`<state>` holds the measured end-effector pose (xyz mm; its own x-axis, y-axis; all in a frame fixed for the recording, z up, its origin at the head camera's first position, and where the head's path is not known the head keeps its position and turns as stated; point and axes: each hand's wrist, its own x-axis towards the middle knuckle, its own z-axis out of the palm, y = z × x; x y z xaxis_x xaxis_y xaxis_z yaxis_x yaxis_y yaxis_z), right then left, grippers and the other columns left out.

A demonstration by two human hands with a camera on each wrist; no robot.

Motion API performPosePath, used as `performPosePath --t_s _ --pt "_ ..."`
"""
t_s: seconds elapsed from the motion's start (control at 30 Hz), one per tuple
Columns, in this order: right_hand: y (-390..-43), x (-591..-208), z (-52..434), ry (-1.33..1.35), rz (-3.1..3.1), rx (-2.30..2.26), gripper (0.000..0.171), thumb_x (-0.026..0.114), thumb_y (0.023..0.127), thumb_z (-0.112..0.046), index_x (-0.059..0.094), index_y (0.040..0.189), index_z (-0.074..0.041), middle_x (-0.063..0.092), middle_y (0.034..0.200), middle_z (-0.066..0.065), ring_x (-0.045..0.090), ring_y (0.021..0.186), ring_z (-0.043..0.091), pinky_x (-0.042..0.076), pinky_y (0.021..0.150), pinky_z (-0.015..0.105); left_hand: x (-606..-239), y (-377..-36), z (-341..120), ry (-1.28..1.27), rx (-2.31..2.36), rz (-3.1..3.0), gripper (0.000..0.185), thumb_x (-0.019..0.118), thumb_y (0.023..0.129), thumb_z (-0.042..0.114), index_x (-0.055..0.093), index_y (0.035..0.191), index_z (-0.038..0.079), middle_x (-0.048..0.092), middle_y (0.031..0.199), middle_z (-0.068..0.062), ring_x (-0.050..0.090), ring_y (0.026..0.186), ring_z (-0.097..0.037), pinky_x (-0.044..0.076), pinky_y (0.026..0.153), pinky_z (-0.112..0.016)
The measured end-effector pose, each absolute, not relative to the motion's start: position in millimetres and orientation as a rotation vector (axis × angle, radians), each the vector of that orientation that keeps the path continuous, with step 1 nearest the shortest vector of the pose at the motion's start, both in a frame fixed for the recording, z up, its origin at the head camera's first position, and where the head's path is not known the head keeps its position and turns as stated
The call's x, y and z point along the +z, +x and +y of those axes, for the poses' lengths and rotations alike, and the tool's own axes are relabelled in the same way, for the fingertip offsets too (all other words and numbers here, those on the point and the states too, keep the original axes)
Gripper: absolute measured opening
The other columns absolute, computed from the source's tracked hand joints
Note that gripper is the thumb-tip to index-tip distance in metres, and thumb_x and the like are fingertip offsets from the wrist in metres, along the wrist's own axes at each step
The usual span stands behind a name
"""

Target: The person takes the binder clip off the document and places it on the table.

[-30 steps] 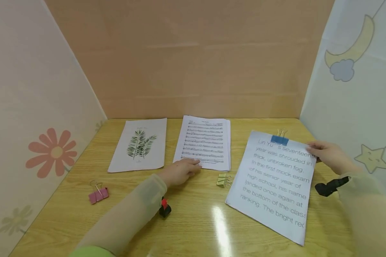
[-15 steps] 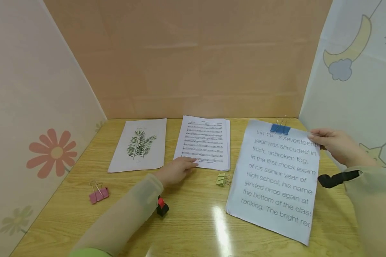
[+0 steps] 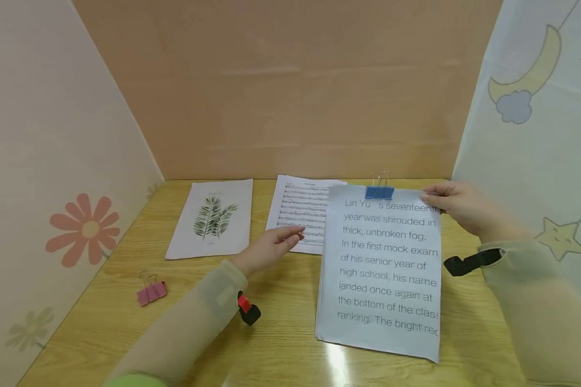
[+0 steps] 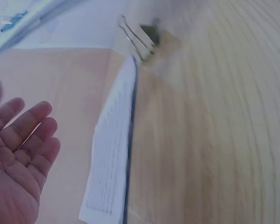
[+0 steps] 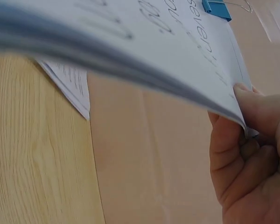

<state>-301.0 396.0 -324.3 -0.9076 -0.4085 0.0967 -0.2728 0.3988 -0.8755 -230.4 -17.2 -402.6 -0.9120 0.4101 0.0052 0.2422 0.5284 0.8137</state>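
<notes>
Pinching the text stack (image 3: 384, 263) at its top corner with right hand (image 3: 457, 207), lifted above the table (image 3: 281, 333); left hand (image 3: 271, 250) relaxed, beside sheet music (image 3: 302, 212). Could sag or slip. Blue clip (image 3: 379, 192) just left of right fingers.

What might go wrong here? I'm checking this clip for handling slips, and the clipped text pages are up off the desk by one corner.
1. The right hand pinches only the top corner of the text stack; such a small grip could let the pages swing or slip.
2. The stack hangs over the sheet music and could drag it askew.
3. The blue binder clip holds just the top edge, so the lower pages may fan or crease.
</notes>
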Motion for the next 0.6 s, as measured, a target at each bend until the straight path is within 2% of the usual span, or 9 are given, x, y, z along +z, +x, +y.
performPosePath --t_s 0.13,0.27,0.33,0.43,0.53,0.6 --pt "-300 -324 365 -0.627 2.509 -1.516 0.032 0.055 0.099 -0.018 0.06 0.113 0.01 0.068 0.088 0.0 0.059 0.079 0.015 0.046 0.073 0.024 -392 -228 -14 0.497 1.678 2.363 0.054 0.046 0.1 0.042 0.039 0.148 0.017 0.059 0.13 -0.007 0.053 0.122 -0.025 0.038 0.106 -0.045" --pt "-300 -324 337 -0.612 2.466 -1.466 0.033 0.055 0.099 -0.023 0.06 0.115 0.006 0.068 0.092 0.005 0.058 0.084 0.017 0.045 0.078 0.028 -383 -225 -14 0.417 1.878 2.222 0.061 0.049 0.099 0.045 0.03 0.151 0.017 0.058 0.126 -0.007 0.056 0.115 -0.029 0.036 0.106 -0.051" --pt "-300 -325 324 -0.633 2.437 -1.454 0.033 0.054 0.1 -0.021 0.059 0.117 0.007 0.068 0.094 0.007 0.059 0.084 0.017 0.046 0.079 0.028 -378 -225 -13 0.398 1.953 2.167 0.057 0.049 0.099 0.041 0.033 0.149 0.018 0.059 0.125 -0.008 0.058 0.112 -0.028 0.039 0.103 -0.049" --pt "-302 -327 306 -0.64 2.412 -1.477 0.03 0.054 0.099 -0.016 0.059 0.118 0.008 0.068 0.095 0.009 0.062 0.082 0.015 0.049 0.077 0.029 -374 -227 -14 0.34 2.066 2.101 0.045 0.052 0.1 0.034 0.044 0.141 0.017 0.063 0.122 -0.01 0.062 0.107 -0.027 0.049 0.093 -0.042" --pt "-302 -330 289 -0.645 2.417 -1.477 0.028 0.055 0.099 -0.014 0.061 0.117 0.006 0.069 0.097 0.011 0.063 0.081 0.016 0.051 0.075 0.032 -371 -227 -15 0.154 2.129 2.087 0.037 0.057 0.097 0.033 0.053 0.131 0.019 0.067 0.115 -0.01 0.067 0.098 -0.026 0.056 0.08 -0.039" --pt "-302 -332 280 -0.642 2.414 -1.488 0.027 0.056 0.098 -0.014 0.062 0.117 0.005 0.068 0.099 0.013 0.064 0.081 0.016 0.051 0.075 0.033 -369 -227 -16 0.008 2.165 2.072 0.036 0.061 0.095 0.033 0.055 0.127 0.018 0.067 0.111 -0.011 0.069 0.094 -0.026 0.057 0.075 -0.04"
